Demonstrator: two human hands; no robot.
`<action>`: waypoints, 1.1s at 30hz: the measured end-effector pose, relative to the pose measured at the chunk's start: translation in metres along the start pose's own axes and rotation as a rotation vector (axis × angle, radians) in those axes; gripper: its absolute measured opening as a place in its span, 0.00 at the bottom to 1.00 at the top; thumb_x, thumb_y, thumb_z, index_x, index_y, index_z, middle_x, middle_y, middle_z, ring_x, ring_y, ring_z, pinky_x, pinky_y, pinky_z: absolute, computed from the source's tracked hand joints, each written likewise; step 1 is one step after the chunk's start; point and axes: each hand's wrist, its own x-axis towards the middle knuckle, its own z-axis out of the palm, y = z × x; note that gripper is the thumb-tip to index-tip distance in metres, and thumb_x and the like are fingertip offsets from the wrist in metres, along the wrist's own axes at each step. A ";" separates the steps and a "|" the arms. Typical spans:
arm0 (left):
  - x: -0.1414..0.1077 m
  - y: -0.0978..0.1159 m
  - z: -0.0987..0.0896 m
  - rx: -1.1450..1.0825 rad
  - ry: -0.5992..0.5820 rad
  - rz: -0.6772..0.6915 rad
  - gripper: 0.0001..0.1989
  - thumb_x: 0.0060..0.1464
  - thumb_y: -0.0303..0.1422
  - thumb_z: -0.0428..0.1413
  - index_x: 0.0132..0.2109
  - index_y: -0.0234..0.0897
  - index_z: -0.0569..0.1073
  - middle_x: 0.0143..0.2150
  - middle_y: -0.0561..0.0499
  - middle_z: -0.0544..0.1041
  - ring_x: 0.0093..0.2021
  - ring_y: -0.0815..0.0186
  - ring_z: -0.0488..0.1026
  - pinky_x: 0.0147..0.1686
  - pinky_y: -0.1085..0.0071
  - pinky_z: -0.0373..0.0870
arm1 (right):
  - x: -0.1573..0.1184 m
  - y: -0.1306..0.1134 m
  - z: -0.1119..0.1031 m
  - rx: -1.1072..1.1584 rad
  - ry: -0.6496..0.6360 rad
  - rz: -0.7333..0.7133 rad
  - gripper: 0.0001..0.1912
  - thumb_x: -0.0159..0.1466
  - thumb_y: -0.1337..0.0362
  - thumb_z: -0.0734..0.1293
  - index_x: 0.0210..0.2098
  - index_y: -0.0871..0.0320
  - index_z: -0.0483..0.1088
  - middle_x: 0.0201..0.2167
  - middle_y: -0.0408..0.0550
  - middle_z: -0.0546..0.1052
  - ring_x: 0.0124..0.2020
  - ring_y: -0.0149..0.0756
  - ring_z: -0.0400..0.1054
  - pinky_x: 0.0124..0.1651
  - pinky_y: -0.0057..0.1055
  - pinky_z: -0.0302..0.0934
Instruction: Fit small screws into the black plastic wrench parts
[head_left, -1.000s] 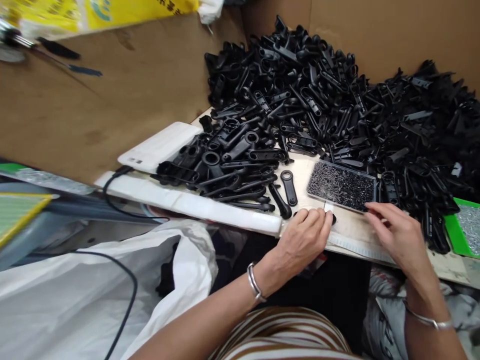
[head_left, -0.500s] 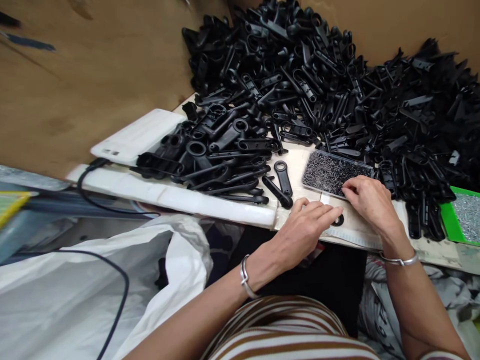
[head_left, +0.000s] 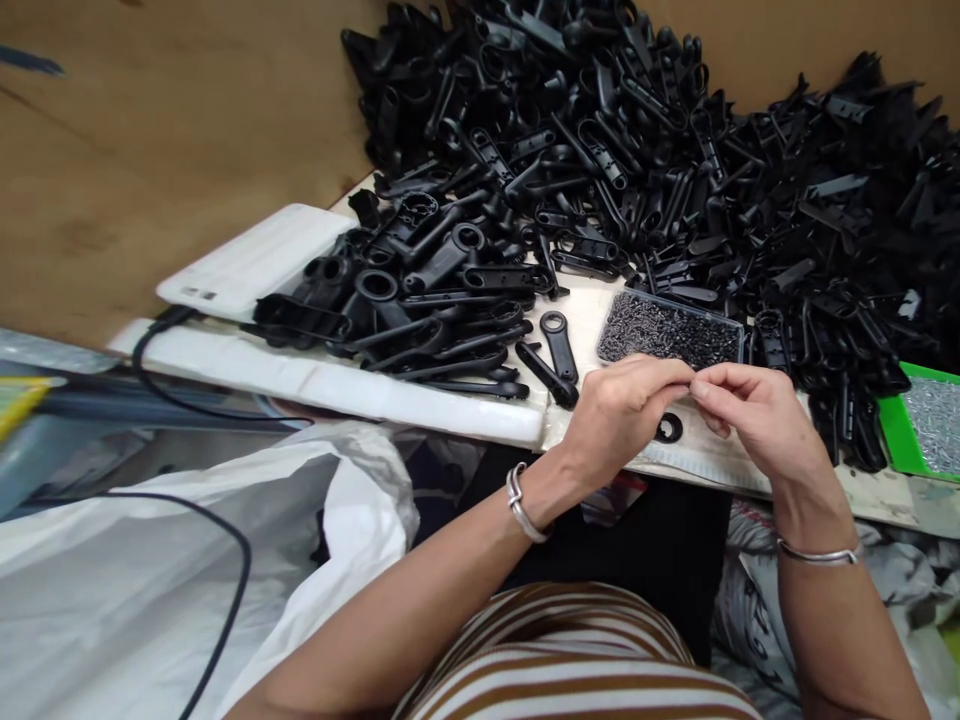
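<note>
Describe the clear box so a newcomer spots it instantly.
Start at the big heap of black parts on the table. At its near edge, just beyond the left hand and right hand, sits a shallow rectangular clear box. Unlike the green tray of silvery pieces at far right, it has see-through walls and holds small dark pieces.

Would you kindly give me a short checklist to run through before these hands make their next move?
1. Left hand and right hand brought together at the fingertips: ok.
2. Something held between those fingertips: cannot tell, the fingers hide it.
3. Clear box of small dark pieces just beyond the hands: ok.
4. Black ring visible on the near side of the hands: ok.
5. Green tray wholly in view: not ok, the picture's right edge cuts it off.
</note>
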 end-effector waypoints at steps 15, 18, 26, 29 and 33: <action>-0.038 -0.014 -0.005 0.136 -0.160 0.006 0.08 0.58 0.22 0.53 0.34 0.36 0.73 0.30 0.53 0.79 0.30 0.68 0.76 0.34 0.76 0.71 | -0.031 0.031 0.025 -0.692 -0.029 -0.186 0.09 0.65 0.65 0.64 0.35 0.56 0.77 0.28 0.45 0.73 0.30 0.34 0.68 0.35 0.30 0.58; -0.039 -0.015 -0.003 0.118 -0.152 -0.006 0.08 0.58 0.22 0.53 0.33 0.36 0.73 0.30 0.53 0.78 0.30 0.69 0.76 0.33 0.77 0.71 | -0.029 0.033 0.028 -0.588 0.023 -0.187 0.08 0.63 0.67 0.65 0.32 0.57 0.77 0.25 0.43 0.71 0.26 0.31 0.64 0.31 0.28 0.55; -0.044 -0.016 0.000 0.070 -0.087 -0.009 0.06 0.61 0.23 0.51 0.40 0.34 0.72 0.30 0.52 0.76 0.31 0.70 0.74 0.34 0.77 0.70 | -0.019 0.024 0.012 -0.595 -0.184 -0.227 0.10 0.62 0.68 0.63 0.28 0.57 0.76 0.24 0.43 0.70 0.27 0.31 0.63 0.31 0.28 0.53; -0.046 -0.016 0.001 0.053 -0.069 -0.006 0.06 0.61 0.23 0.51 0.42 0.32 0.72 0.31 0.51 0.76 0.32 0.70 0.74 0.35 0.77 0.71 | -0.020 0.020 0.012 -0.642 -0.207 -0.211 0.11 0.63 0.68 0.63 0.29 0.57 0.76 0.25 0.43 0.71 0.28 0.31 0.64 0.32 0.27 0.53; -0.047 -0.016 0.002 0.037 -0.071 -0.018 0.07 0.61 0.23 0.50 0.43 0.33 0.72 0.32 0.51 0.76 0.33 0.70 0.74 0.36 0.76 0.72 | -0.027 0.024 0.027 -0.647 -0.037 -0.178 0.10 0.60 0.69 0.62 0.26 0.58 0.73 0.20 0.41 0.68 0.24 0.29 0.61 0.30 0.27 0.52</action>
